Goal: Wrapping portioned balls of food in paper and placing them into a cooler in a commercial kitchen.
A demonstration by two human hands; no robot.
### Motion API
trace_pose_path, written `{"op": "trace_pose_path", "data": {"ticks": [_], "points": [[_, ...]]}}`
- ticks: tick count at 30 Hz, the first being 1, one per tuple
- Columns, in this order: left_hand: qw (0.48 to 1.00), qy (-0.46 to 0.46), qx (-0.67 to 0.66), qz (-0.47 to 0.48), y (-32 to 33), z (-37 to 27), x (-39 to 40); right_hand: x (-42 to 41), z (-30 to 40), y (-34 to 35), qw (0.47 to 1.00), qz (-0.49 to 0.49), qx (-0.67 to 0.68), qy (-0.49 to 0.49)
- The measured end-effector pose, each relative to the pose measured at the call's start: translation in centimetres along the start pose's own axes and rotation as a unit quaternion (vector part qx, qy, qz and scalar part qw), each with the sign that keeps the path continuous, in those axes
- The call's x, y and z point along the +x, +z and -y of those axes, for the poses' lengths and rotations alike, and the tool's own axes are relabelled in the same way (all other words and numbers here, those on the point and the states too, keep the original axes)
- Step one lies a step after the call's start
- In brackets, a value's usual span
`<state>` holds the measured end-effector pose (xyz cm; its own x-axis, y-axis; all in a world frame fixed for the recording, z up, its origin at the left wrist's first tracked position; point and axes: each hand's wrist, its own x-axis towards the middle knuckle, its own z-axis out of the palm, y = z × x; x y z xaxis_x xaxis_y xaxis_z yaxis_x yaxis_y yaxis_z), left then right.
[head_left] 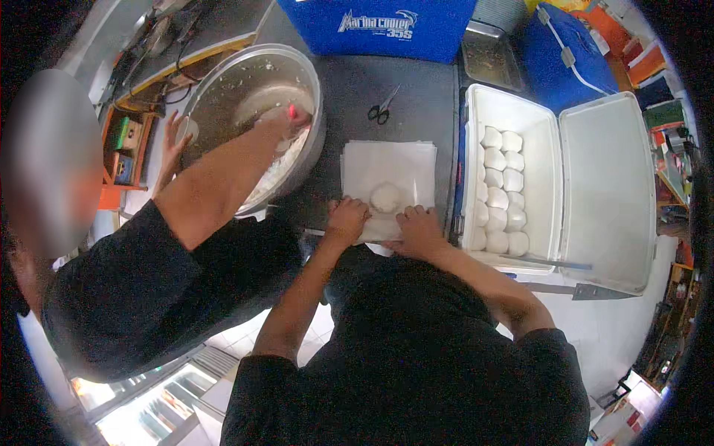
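A stack of thin, whitish translucent sheets lies on the dark worktop in front of me. On the stack, near its front edge, sits a round, pale dough-like ball. My left hand has its fingers curled over the sheet at the front left corner. At the front right corner, my right hand grips the same sheet, thumb towards me. The ball lies between my hands, slightly beyond the fingertips, and neither hand appears to touch it. My fingers hide the sheet's front corners.
Black-handled scissors lie beyond the stack. To the right, an open white-lined cooler holds rows of white, rounded packets. A blue cooler stands behind. At left, a co-worker's arm reaches into a large metal pot.
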<state>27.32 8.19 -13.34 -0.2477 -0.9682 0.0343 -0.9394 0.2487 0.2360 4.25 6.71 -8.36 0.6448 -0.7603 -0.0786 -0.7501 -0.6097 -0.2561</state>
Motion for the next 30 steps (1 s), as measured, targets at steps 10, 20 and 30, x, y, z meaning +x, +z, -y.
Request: {"op": "trace_pose_path", "data": {"ticks": [10, 20, 30], "points": [[0.993, -0.107, -0.053, 0.023, -2.6, -4.1, -1.8, 1.5, -3.0, 2.8, 0.978, -0.006, 0.163, 0.127], [0.989, 0.048, -0.14, -0.021, 0.3, -6.9, -2.9, -1.4, -6.4, 10.7, 0.853, -0.115, 0.408, 0.306], [0.995, 0.049, -0.084, 0.024, 1.5, -6.4, -1.7, 11.0, -14.3, 3.7, 0.868, -0.188, 0.318, 0.332]]}}
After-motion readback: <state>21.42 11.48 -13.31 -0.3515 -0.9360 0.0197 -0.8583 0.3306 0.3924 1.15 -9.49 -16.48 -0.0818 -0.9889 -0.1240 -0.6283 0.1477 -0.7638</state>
